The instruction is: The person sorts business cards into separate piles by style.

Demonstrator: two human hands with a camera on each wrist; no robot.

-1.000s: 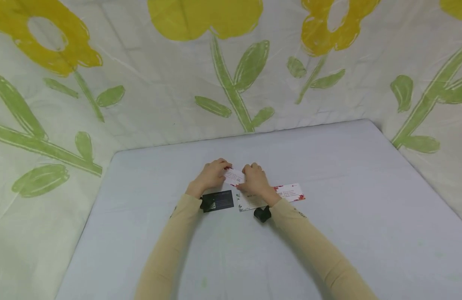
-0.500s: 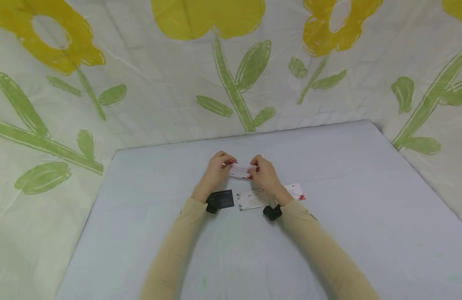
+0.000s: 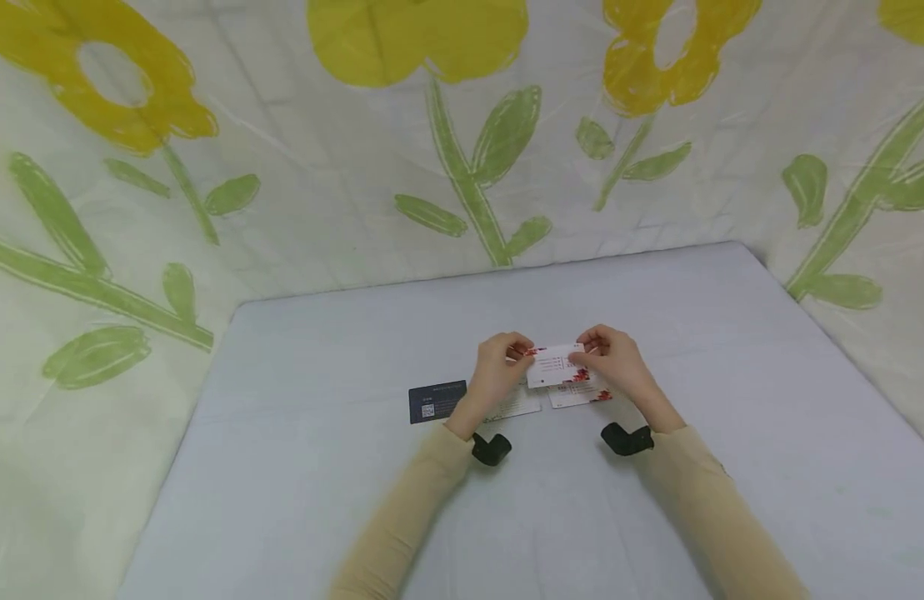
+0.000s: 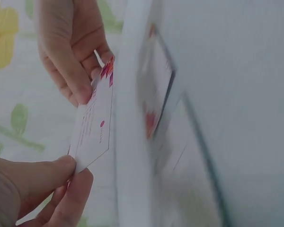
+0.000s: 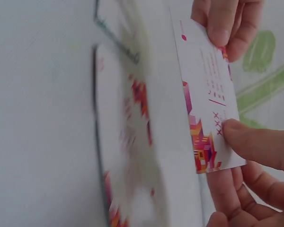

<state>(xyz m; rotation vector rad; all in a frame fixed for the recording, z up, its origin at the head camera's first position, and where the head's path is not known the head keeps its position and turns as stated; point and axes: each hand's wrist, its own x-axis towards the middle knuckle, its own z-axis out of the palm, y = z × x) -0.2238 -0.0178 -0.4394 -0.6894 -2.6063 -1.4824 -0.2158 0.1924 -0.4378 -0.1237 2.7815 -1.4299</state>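
Between my two hands is a white business card (image 3: 553,372) with red and orange patterned corners. The left hand (image 3: 496,372) pinches its left end between thumb and fingers, and the right hand (image 3: 619,365) pinches its right end, thumb on the printed face. Both wrist views show the held card (image 5: 206,90) raised off the table. A similar red-patterned card (image 3: 581,395) lies just below it, partly covered in the head view. Left of that lies a white card with green leaf print (image 3: 523,405), partly hidden by my left hand and wrist.
A black card with a QR code (image 3: 439,400) lies at the left end of the row. The pale table (image 3: 297,467) meets a flower-printed cloth backdrop (image 3: 319,225) at its far edge. Black wrist devices (image 3: 491,450) hang under both wrists.
Both hands have lifted the card and carried it right, from above the black and leaf-print cards to above the red-patterned card. The black card now shows more fully.
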